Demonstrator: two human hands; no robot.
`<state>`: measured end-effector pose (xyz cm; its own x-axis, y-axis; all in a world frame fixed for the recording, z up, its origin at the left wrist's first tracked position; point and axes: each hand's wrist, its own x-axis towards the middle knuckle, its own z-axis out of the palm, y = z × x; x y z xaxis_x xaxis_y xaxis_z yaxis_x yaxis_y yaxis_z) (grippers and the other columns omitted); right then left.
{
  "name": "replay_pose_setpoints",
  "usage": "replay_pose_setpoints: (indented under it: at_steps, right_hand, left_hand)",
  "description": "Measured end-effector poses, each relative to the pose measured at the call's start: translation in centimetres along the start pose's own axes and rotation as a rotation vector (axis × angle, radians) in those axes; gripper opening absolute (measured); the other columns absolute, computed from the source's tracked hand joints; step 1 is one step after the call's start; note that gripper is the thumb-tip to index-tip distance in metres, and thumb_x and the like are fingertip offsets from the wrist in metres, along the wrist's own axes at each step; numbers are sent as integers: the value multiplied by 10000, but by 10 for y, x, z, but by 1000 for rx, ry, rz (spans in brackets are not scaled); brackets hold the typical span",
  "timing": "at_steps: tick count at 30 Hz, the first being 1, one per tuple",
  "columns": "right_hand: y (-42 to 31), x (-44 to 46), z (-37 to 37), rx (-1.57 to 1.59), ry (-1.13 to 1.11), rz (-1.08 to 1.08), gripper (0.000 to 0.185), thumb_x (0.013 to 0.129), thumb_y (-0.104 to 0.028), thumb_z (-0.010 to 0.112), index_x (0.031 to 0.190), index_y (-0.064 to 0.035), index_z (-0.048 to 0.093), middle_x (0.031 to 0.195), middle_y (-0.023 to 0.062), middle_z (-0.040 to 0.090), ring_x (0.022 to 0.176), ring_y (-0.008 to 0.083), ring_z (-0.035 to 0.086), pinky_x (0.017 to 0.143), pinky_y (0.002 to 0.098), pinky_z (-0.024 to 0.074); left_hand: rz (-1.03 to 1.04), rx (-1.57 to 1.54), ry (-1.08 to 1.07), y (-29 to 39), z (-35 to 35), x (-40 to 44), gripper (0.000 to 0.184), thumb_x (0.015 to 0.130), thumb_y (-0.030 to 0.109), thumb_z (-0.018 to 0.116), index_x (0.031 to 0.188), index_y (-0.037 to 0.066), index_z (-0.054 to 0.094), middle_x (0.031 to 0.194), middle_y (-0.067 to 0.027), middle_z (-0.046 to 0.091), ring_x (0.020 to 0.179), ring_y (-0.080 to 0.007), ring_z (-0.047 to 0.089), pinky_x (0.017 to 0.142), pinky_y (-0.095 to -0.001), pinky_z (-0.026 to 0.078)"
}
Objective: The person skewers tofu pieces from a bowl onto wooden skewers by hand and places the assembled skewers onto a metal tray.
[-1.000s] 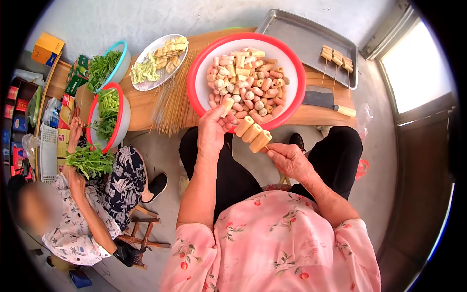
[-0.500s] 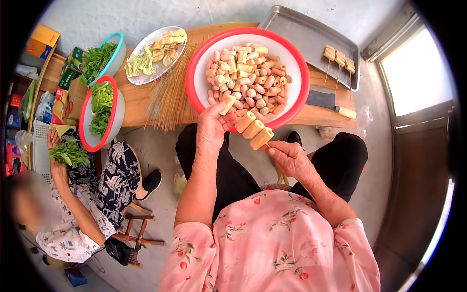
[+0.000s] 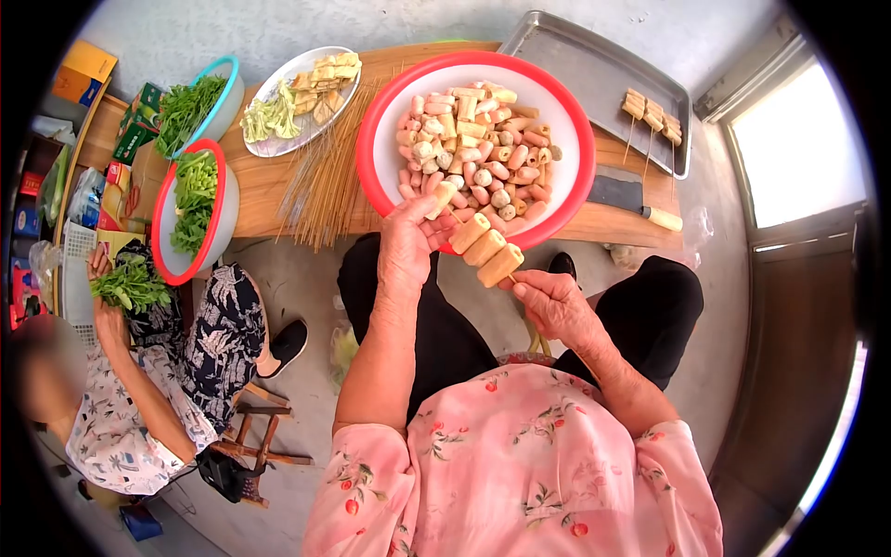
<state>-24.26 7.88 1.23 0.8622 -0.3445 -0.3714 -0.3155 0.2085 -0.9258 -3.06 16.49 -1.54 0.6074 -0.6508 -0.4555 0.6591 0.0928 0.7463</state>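
My right hand (image 3: 557, 304) is closed on the lower end of a bamboo skewer (image 3: 511, 278). Three tan food rolls (image 3: 484, 247) are threaded side by side along it. My left hand (image 3: 406, 237) pinches another pale tan roll (image 3: 443, 199) by the skewer's upper tip; whether the tip has entered this roll I cannot tell. Both hands are above my lap, at the near rim of a red-rimmed white basin (image 3: 373, 176). Inside the basin lies a heap of pink sausage pieces (image 3: 526, 174), tan rolls and greyish balls.
Loose bamboo skewers (image 3: 320, 181) lie left of the basin, near an oval plate (image 3: 269, 148). To the right are a cleaver (image 3: 617, 192) and a metal tray (image 3: 594, 70) with skewered rolls (image 3: 652, 113). Bowls of greens (image 3: 191, 113) stand left, where another person (image 3: 139, 408) sits holding leaves.
My view has shifted slightly. The pale roll in my left hand has moved a little up and to the right, while the skewer in my right hand stays almost still.
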Motion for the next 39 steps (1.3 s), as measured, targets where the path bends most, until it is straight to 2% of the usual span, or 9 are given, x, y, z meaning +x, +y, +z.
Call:
replay_pose_setpoints:
  at_steps: [9, 16, 23, 31, 33, 34, 36, 37, 39]
  right_hand:
    - [6, -4, 5, 68, 20, 12, 256, 959, -197, 484, 1085, -1, 590, 537, -66, 368, 421, 27, 308, 385, 202, 248]
    - [8, -3, 9, 161, 16, 11, 240, 961, -186, 478, 1080, -13, 594, 529, -72, 352, 422, 21, 293, 378, 202, 233]
    - [1, 6, 6, -7, 63, -34, 225, 954, -176, 493, 1049, -10, 611, 538, -65, 380, 441, 25, 312, 404, 207, 264]
    - [18, 17, 14, -123, 90, -221, 231, 937, -185, 531, 1057, 0, 600, 561, -20, 427, 485, 52, 371, 453, 230, 338]
    - [15, 6, 11, -292, 100, -200, 249, 908, -181, 573, 1072, 5, 582, 608, 58, 480, 515, 117, 441, 503, 261, 398]
    - [16, 0, 7, -298, 103, -200, 249, 908, -181, 573, 1072, 5, 582, 608, 58, 480, 515, 117, 441, 503, 261, 398]
    - [18, -15, -1, -473, 122, -306, 283, 875, -171, 607, 1096, 1, 563, 689, 132, 522, 561, 213, 492, 548, 293, 432]
    - [17, -22, -4, -494, 127, -283, 302, 858, -147, 617, 1112, 0, 548, 755, 174, 551, 620, 308, 536, 579, 342, 455]
    - [24, -30, -7, -534, 162, -322, 292, 856, -134, 614, 1107, -1, 551, 787, 178, 571, 651, 329, 557, 592, 356, 467]
  left_hand:
    - [32, 25, -83, 2, -2, -4, 311, 786, 138, 581, 1065, -1, 579, 931, -92, 644, 728, -152, 601, 727, -318, 522]
    - [38, 31, -164, 3, -3, -1, 190, 762, 107, 595, 918, -2, 591, 869, -116, 650, 766, -192, 650, 728, -350, 538]
    - [19, 113, -156, -1, -5, 1, 182, 743, 89, 618, 900, 1, 593, 816, -91, 644, 718, -185, 652, 614, -332, 562]
    - [16, 17, -138, -2, -6, 5, 219, 745, 109, 630, 927, -8, 598, 839, -88, 642, 703, -180, 647, 611, -324, 566]
    - [36, -4, -126, -3, -7, 5, 219, 749, 110, 630, 930, -9, 598, 849, -86, 641, 718, -180, 649, 617, -325, 567]
    - [66, -25, -93, -3, -6, 5, 212, 756, 106, 627, 934, -6, 599, 859, -85, 642, 732, -180, 650, 624, -324, 567]
    - [94, -49, -70, -4, -4, 6, 206, 763, 101, 625, 939, -2, 601, 869, -84, 642, 746, -180, 651, 631, -324, 568]
    - [116, -46, -37, -6, -5, 6, 205, 768, 95, 624, 948, -1, 605, 883, -85, 642, 753, -180, 652, 641, -324, 569]
    - [163, -37, -3, -9, -6, 5, 200, 776, 82, 624, 958, 0, 617, 898, -86, 647, 747, -176, 653, 658, -323, 573]
